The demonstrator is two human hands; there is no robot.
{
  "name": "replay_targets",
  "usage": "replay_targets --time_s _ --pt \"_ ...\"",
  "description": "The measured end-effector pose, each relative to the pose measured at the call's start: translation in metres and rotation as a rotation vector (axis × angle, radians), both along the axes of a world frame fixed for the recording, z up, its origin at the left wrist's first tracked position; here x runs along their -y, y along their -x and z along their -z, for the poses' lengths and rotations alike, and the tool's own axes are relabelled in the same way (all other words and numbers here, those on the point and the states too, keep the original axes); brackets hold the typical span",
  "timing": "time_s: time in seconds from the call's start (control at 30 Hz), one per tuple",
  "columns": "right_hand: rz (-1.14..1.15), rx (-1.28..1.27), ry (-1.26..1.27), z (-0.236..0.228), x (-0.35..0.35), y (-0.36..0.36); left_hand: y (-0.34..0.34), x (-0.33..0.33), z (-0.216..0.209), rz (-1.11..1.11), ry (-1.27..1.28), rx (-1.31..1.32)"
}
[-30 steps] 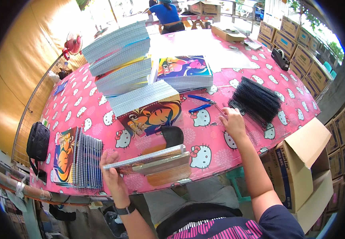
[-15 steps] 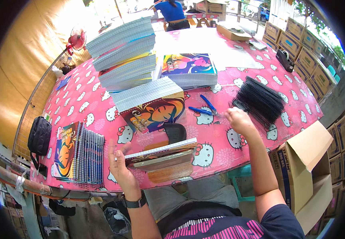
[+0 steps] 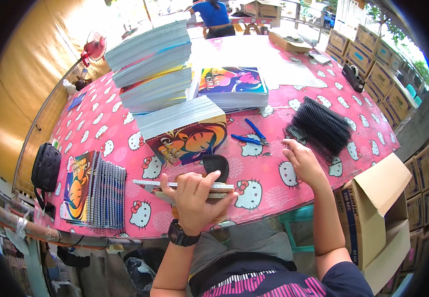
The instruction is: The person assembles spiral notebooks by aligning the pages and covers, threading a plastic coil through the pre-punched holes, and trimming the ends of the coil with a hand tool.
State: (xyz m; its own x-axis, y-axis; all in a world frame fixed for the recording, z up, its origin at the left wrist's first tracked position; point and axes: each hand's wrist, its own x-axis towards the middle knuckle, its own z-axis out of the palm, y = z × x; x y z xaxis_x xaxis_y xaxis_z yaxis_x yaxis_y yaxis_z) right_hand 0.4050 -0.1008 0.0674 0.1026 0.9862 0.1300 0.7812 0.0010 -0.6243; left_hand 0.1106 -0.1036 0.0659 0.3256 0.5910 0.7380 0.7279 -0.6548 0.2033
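My left hand (image 3: 192, 195), with a dark watch on its wrist, lies across the top edge of a notebook (image 3: 147, 183). Its fingers are bent over the pages and its thumb is on the near side. The notebook rests against a brown wooden piece at the table's near edge, mostly hidden by the hand. Just beyond is a black curved piece (image 3: 216, 166). To the right, my right hand (image 3: 302, 161) hovers with loosely bent fingers apart, and I see nothing in them. Blue-handled cutters (image 3: 255, 132) and a pile of black spiral coils (image 3: 319, 127) lie close to it.
Bound notebooks (image 3: 95, 190) stand at the left by a black pouch (image 3: 46, 167). Tall paper stacks (image 3: 150, 69) and illustrated covers (image 3: 234, 81) fill the middle back. A tape dispenser (image 3: 354, 75) sits far right; an open carton (image 3: 373, 213) is beside me. A person in blue (image 3: 213, 16) is beyond.
My left hand has moved right, from the notebook's left end onto its top edge. The notebook has shifted left and sits more level. My right hand has drawn slightly away from the cutters, its fingers loosening.
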Motion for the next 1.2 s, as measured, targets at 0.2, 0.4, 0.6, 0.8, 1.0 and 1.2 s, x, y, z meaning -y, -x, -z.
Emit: replay_targets --time_s 0.2,0.4,0.6,0.8,1.0,1.2 --pt "-0.379 -0.398 0.067 -0.039 0.044 0.063 -0.024 0.013 0.004 -0.176 0.022 0.047" --pt "-0.391 -0.431 -0.136 -0.047 0.041 0.094 -0.025 0.012 0.003 -0.084 0.059 0.085" --pt "-0.480 -0.334 -0.258 -0.041 0.029 0.097 -0.026 0.010 0.005 -0.069 0.073 0.089" --pt "-0.581 -0.372 -0.052 -0.046 0.024 0.097 -0.022 0.012 0.005 -0.075 0.072 0.081" --pt "-0.616 -0.382 -0.003 -0.057 0.026 0.098 0.003 0.019 -0.026 0.172 0.274 0.118" --pt "-0.597 -0.365 -0.039 -0.007 -0.041 0.084 0.008 0.015 -0.020 0.225 0.219 0.012"
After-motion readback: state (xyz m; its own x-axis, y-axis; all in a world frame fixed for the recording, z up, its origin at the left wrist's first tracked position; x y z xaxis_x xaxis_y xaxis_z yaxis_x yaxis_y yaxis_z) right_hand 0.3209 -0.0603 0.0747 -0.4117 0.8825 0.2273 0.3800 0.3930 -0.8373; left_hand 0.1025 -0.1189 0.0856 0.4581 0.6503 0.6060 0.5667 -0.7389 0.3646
